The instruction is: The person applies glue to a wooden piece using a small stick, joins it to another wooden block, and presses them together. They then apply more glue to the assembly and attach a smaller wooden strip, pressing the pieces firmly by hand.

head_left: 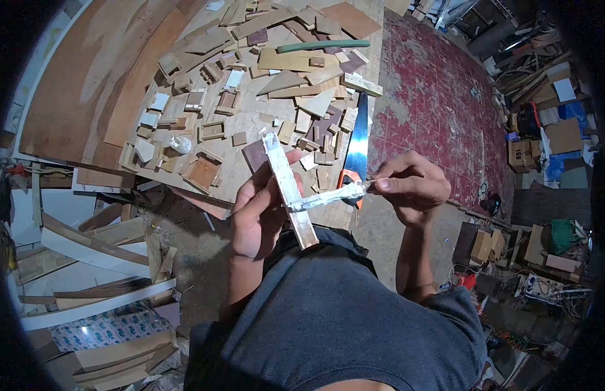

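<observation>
In my left hand is a narrow wooden strip, its upper side smeared with white paste. The fingers wrap round it from the left, and the strip slants down toward my chest. My right hand is closed in a pinch at the far end of a stick thickly coated in the same white paste. The stick's other end meets the strip at its lower half. Just beyond the stick, the orange handle of a handsaw shows, its blade pointing away from me along the table's right edge.
Wood offcuts and small box-like wooden pieces cover the worktable. A crumpled whitish lump lies among them. Large wooden sheets stand at the left, with boards piled below. Clutter lines the right side beyond the red floor.
</observation>
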Available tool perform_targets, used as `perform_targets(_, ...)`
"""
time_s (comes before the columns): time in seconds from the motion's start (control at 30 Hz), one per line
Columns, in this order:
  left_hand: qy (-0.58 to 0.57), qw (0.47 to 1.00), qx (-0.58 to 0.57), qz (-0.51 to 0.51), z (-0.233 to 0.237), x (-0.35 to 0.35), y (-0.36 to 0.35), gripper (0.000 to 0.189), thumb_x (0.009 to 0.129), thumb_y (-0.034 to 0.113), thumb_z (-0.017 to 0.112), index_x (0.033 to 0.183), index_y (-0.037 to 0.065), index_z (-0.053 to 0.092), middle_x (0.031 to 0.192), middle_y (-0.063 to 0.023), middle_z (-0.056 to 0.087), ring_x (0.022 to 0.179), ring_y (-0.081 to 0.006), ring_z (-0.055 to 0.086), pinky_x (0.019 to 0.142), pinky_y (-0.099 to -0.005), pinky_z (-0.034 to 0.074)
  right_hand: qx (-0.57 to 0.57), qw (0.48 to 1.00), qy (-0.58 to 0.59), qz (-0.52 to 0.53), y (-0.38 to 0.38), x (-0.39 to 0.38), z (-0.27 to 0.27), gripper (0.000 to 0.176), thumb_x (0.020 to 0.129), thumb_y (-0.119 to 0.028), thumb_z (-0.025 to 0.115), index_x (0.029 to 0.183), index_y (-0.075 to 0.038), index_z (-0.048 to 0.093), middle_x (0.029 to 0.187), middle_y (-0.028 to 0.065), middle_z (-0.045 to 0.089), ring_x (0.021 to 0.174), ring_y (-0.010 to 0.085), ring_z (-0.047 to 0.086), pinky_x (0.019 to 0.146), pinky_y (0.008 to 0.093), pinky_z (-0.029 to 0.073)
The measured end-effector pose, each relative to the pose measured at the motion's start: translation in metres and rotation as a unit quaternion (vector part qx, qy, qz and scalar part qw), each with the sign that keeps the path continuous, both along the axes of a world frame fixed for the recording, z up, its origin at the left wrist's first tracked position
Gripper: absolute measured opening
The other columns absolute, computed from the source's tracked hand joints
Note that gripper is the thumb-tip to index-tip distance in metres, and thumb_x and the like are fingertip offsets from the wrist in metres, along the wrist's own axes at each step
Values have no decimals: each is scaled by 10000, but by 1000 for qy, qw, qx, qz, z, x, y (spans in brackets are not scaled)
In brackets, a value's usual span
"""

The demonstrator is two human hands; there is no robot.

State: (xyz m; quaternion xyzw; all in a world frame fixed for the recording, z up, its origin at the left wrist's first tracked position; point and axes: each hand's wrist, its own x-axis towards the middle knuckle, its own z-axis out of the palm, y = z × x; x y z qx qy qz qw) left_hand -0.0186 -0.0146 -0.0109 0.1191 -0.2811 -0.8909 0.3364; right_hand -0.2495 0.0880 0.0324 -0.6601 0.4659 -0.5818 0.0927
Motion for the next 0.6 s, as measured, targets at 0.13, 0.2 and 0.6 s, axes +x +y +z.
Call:
perform_targets(0.13, 7, 1000, 15, -4, 2, 1, 1, 533, 981, 185, 500, 1434, -72, 382, 1011, -94, 608, 900, -146, 602, 803, -276, 497, 10, 999, 19, 48, -1, 1, 2, 146, 740, -19, 801, 880, -19, 760, 769, 129, 684, 685, 182, 677, 583, 268, 546)
perform_targets(0.2, 11, 1000, 22, -8, 2, 2, 1, 535, 976, 178, 502, 1435, -71, 381, 1011, -97, 608, 903, -146, 603, 805, -279, 498, 39, 998, 16, 45, 6, 2, 4, 156, 736, -27, 797, 888, -55, 777, 799, 79, 702, 718, 160, 689, 607, 269, 538)
perform_targets(0.6, -18, 999, -34, 33, 4, -1, 5, 543, 976, 190, 524, 1436, -61, 383, 972, -91, 618, 836, -138, 606, 774, -262, 502, 66, 996, -27, 55, -3, -2, 1, 239, 694, 37, 782, 923, -28, 769, 799, 102, 701, 723, 167, 693, 596, 261, 528)
